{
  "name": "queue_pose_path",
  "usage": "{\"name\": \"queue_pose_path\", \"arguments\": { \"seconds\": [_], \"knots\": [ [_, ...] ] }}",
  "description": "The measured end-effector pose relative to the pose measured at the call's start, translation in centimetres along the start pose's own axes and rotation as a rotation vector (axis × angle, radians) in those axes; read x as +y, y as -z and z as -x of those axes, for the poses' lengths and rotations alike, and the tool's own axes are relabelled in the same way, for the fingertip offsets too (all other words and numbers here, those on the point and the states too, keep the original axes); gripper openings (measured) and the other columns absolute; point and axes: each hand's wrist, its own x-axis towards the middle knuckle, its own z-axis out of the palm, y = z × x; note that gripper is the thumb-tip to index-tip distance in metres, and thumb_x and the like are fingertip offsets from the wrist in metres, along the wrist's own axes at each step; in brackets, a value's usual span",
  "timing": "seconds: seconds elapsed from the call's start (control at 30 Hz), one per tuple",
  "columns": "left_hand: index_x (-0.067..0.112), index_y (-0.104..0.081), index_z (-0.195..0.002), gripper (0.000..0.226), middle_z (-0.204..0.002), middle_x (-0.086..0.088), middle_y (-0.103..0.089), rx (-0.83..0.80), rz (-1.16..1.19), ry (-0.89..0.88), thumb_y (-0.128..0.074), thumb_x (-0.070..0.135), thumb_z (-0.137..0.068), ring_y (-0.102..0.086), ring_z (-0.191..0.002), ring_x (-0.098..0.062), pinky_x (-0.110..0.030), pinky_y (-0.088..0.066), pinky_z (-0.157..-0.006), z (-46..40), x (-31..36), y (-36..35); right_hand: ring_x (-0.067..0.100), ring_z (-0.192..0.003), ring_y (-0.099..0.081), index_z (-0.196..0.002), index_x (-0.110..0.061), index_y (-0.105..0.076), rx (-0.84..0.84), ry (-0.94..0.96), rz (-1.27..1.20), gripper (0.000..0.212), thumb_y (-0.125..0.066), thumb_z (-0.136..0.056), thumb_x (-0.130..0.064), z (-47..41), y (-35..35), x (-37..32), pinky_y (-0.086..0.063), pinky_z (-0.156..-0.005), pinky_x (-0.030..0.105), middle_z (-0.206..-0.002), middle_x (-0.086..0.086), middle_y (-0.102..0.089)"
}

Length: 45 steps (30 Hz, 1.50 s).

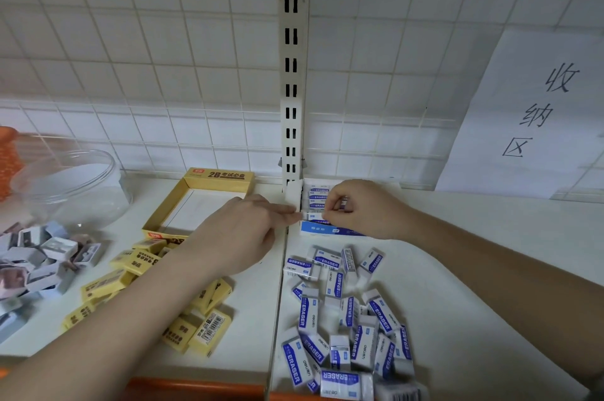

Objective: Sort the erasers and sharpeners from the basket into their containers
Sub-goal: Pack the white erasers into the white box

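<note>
Head view shows both hands meeting over the small white and blue cardboard eraser box (318, 204) at the back of the white shelf: the right hand (362, 209) pinches a small white eraser with blue sleeve (314, 216) in its grip, while the left hand (242, 234) touches the eraser's left end with straight fingertips. This eraser lies with its long axis left to right, just above the box's front edge, so I judge it needs only to go down into the row; the loose pile of blue-sleeved erasers (343, 319) waits nearer the person.
</note>
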Motion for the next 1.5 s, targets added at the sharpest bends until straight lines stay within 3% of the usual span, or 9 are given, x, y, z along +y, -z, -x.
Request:
{"name": "queue_pose_path", "arguments": {
  "seconds": [0.13,0.27,0.4,0.6,0.93,1.1,1.23,1.33,1.5],
  "knots": [
    [0.038,-0.032,-0.143,0.054,-0.147,0.024,-0.032,0.006,0.002,0.009,-0.036,0.014,-0.095,-0.04,-0.128,-0.007,-0.03,-0.036,-0.104,0.3,-0.1,-0.1,-0.007,-0.067,-0.06,-0.083,-0.021,-0.066,0.04,-0.048,-0.208,0.004,-0.066,-0.087,-0.021,-0.1,-0.1,0.8,-0.049,-0.071,0.015,-0.082,-0.011,-0.067],
    [0.038,-0.029,-0.145,0.055,-0.149,0.024,-0.027,-0.001,0.034,0.017,-0.036,0.015,-0.096,-0.036,-0.132,-0.005,-0.031,-0.034,-0.107,0.7,-0.1,-0.4,0.0,-0.052,-0.059,-0.091,-0.016,-0.063,0.137,-0.204,-0.499,0.004,-0.06,-0.092,-0.016,-0.2,1.2,0.4,-0.046,-0.048,0.017,-0.073,-0.004,-0.068],
    [0.037,-0.026,-0.146,0.056,-0.15,0.023,-0.026,-0.005,0.03,0.011,-0.035,0.015,-0.096,-0.034,-0.134,-0.005,-0.031,-0.033,-0.108,0.8,-0.1,-0.4,0.008,-0.053,-0.062,-0.092,-0.011,-0.066,0.095,-0.277,-0.742,0.01,-0.056,-0.092,-0.007,-0.4,2.6,0.2,-0.049,-0.05,0.019,-0.07,0.008,-0.065],
    [0.035,-0.028,-0.146,0.054,-0.15,0.021,-0.028,0.004,0.011,-0.009,-0.035,0.016,-0.096,-0.036,-0.133,-0.005,-0.03,-0.034,-0.108,0.7,0.1,-0.2,0.003,-0.051,-0.06,-0.096,-0.008,-0.07,-0.136,-0.318,-0.369,0.012,-0.064,-0.089,-0.017,-0.2,1.8,-0.3,-0.051,-0.056,0.015,-0.067,0.003,-0.066],
    [0.033,-0.03,-0.145,0.052,-0.149,0.02,-0.031,0.0,0.025,-0.009,-0.036,0.016,-0.097,-0.039,-0.13,-0.009,-0.029,-0.035,-0.107,0.5,0.2,-0.1,0.011,-0.046,-0.04,-0.083,-0.007,-0.07,-0.185,-0.306,-0.168,0.021,-0.069,-0.085,-0.028,-1.6,0.7,-2.0,-0.035,-0.045,0.018,-0.053,-0.003,-0.06],
    [0.034,-0.028,-0.146,0.052,-0.149,0.021,-0.03,0.003,0.019,-0.019,-0.035,0.017,-0.097,-0.039,-0.13,-0.007,-0.028,-0.035,-0.106,0.4,0.1,-0.3,0.0,-0.03,-0.038,-0.086,-0.011,-0.075,-0.124,-0.234,-0.131,0.017,-0.076,-0.079,-0.027,-1.5,0.6,-1.6,-0.03,-0.037,0.01,-0.035,-0.014,-0.048],
    [0.034,-0.029,-0.146,0.051,-0.149,0.021,-0.03,0.003,0.007,-0.021,-0.035,0.019,-0.098,-0.038,-0.129,-0.006,-0.026,-0.035,-0.106,0.3,0.1,-0.2,0.002,-0.046,-0.046,-0.08,-0.011,-0.076,-0.057,-0.219,-0.124,0.015,-0.077,-0.078,-0.026,-1.3,0.1,-0.7,-0.037,-0.047,0.01,-0.055,-0.004,-0.062],
    [0.034,-0.028,-0.146,0.05,-0.149,0.021,-0.03,-0.006,0.004,-0.018,-0.035,0.019,-0.098,-0.037,-0.13,-0.006,-0.025,-0.034,-0.107,0.2,0.3,0.0,0.008,-0.051,-0.051,-0.079,-0.011,-0.076,-0.091,-0.214,-0.111,0.013,-0.071,-0.082,-0.023,-1.3,0.5,-0.4,-0.045,-0.059,0.021,-0.068,0.007,-0.07],
    [0.033,-0.031,-0.145,0.05,-0.148,0.021,-0.032,-0.009,0.01,-0.011,-0.036,0.019,-0.098,-0.037,-0.13,-0.006,-0.026,-0.035,-0.106,0.0,0.3,0.2,0.001,-0.053,-0.055,-0.09,-0.013,-0.077,-0.172,-0.13,-0.053,0.011,-0.075,-0.08,-0.018,-1.6,1.0,-0.4,-0.044,-0.056,0.018,-0.067,-0.008,-0.067]
  ]
}}
